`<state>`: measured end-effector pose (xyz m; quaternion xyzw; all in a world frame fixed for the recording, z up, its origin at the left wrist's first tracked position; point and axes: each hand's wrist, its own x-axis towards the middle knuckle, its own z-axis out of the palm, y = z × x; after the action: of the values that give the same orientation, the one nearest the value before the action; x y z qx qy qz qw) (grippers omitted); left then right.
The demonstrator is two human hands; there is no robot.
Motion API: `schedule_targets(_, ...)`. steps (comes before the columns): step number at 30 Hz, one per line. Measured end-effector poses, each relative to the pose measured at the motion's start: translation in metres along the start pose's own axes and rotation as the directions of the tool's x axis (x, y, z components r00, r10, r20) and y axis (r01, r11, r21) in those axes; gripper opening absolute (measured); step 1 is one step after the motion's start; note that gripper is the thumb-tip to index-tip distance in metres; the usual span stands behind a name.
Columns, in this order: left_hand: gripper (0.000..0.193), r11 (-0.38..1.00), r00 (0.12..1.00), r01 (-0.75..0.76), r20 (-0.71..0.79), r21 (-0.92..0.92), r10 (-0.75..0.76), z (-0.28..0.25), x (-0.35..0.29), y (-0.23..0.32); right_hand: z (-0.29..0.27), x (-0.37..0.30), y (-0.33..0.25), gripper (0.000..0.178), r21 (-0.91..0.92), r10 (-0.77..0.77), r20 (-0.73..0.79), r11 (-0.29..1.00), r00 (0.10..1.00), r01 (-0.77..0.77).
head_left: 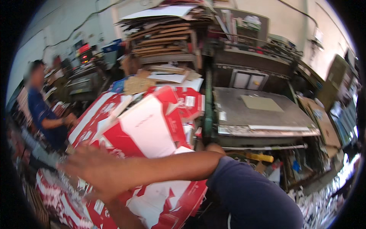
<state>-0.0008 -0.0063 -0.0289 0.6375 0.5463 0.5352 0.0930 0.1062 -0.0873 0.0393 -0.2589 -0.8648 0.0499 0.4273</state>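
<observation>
Head view: your right hand (93,170), fingers spread wide; left hand mostly hidden, cannot tell; loose red-and-white sheets (146,129), near, could slide if brushed

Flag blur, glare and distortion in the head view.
Head view: the right hand is smeared, probably by motion; the pale wall at upper right looks washed out; in the same head view, the fisheye circle leaves the corners black and tilts things near the rim.
</observation>
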Motion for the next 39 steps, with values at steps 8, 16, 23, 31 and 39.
schedule_targets(8,0.025,0.962,0.971,-0.234,0.009,-0.144,0.237,-0.022,-0.002,-0.009,-0.12,-0.105,0.102,0.097,-0.587,0.178,-0.301,0.739,0.937,-0.329)
schedule_targets(16,0.017,0.935,0.951,-0.297,-0.144,-0.193,0.272,0.004,0.004,-0.043,-0.122,-0.171,0.138,0.062,0.48,0.855,-0.093,0.488,0.51,-0.729)
schedule_targets(23,0.048,0.998,0.955,0.019,0.295,0.053,-0.034,-0.036,0.038,-0.045,-0.1,-0.165,0.143,0.047,0.71,0.649,-0.239,0.624,0.723,-0.326)
schedule_targets(31,0.068,0.867,0.875,-0.483,0.107,0.123,0.472,-0.071,0.014,-0.02,-0.07,-0.168,0.166,0.048,0.742,0.575,-0.312,0.645,0.757,-0.184)
schedule_targets(39,0.057,0.851,0.842,-0.515,0.251,0.107,0.478,-0.016,-0.007,0.041,-0.083,-0.168,0.138,0.048,0.719,0.759,-0.226,0.553,0.611,-0.421)
